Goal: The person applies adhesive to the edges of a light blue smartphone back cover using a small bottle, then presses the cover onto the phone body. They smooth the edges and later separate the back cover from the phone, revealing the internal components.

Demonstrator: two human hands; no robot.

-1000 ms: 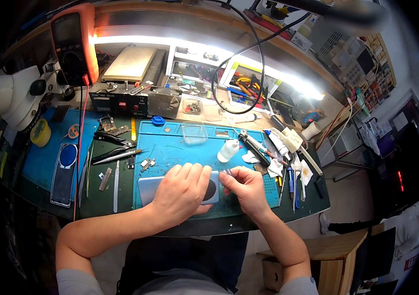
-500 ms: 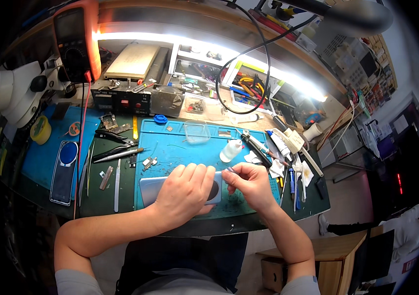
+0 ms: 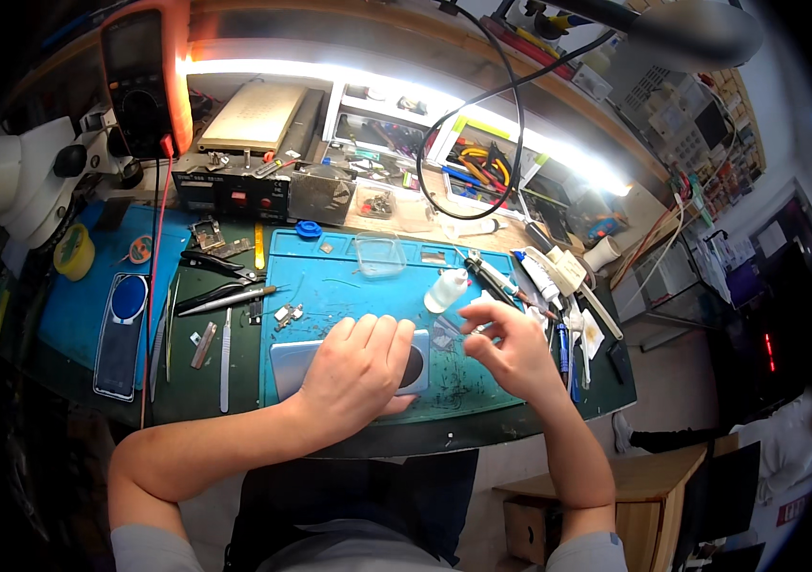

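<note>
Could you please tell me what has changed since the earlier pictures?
The right hand has moved right, away from the end of the phone, and opened; it no longer visibly pinches the small piece it held. The left hand still holds the phone, and the white bottle stands where it was.

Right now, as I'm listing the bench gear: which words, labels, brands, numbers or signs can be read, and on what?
I copy out no wording; this is where it stands.
Black bench unit: small white front print, mostly too small.
Orange multimeter: dial markings, too small.
Glowing red strip, right: too blurred.
Reddish sign, lower right: blurred.
Light blue device under the left hand: no readable text.
</note>
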